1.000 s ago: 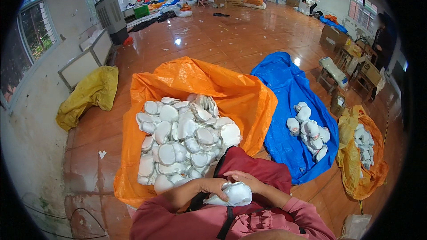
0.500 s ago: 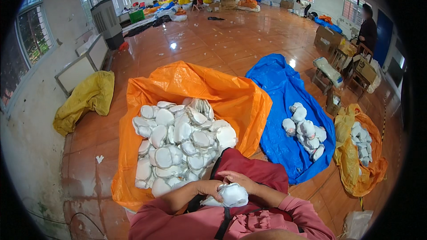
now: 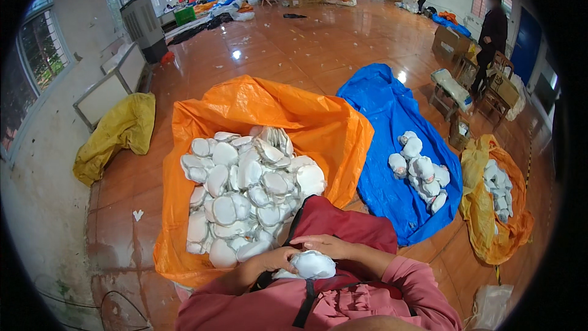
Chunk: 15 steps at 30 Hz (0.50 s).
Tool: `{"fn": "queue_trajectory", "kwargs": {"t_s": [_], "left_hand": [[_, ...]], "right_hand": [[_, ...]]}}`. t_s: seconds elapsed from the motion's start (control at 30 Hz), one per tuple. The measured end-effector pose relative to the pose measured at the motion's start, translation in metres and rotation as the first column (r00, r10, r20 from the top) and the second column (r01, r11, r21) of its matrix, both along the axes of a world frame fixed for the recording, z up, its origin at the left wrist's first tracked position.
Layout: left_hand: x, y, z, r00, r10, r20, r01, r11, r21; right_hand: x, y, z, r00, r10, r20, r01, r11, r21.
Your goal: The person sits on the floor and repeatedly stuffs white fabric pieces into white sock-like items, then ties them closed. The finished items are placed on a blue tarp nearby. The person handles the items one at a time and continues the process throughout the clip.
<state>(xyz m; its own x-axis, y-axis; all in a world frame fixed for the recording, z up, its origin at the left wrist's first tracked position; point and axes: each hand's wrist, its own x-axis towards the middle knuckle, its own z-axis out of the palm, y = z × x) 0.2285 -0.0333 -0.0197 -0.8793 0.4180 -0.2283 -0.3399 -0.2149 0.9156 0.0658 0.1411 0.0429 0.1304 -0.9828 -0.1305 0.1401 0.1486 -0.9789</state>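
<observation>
A white padded cup-shaped piece [image 3: 313, 265] rests in my lap over a dark red cloth [image 3: 343, 228]. My left hand [image 3: 277, 260] grips its left side, and my right hand [image 3: 324, 245] lies across its top with fingers curled on it. In front of me an orange sheet [image 3: 318, 119] holds a big heap of the same white pieces [image 3: 245, 193]. My pink sleeves fill the lower edge of the view.
A blue sheet [image 3: 383, 110] to the right carries a smaller pile of white pieces [image 3: 419, 168]. Further right lies a yellow-orange bag [image 3: 499, 233] with more pieces. A yellow sack [image 3: 119, 135] sits by the left wall. A person [image 3: 492, 30] stands near boxes at the right.
The view has tilted slightly, so the heaps sit a little lower and closer. Both hands stay on the white piece, turning it slightly in my lap.
</observation>
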Motion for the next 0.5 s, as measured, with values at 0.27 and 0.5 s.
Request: {"fn": "queue_trajectory", "kwargs": {"t_s": [0.27,0.5], "left_hand": [[0.006,0.001,0.000,1.000,-0.016,0.022,0.017,0.999,-0.052],[0.004,0.006,0.025,0.995,-0.095,-0.031,0.088,0.979,-0.183]], "right_hand": [[0.000,-0.007,-0.026,0.991,0.095,0.091,-0.093,0.995,-0.030],[-0.006,0.000,0.001,0.979,0.192,0.070,-0.196,0.979,0.050]]}}
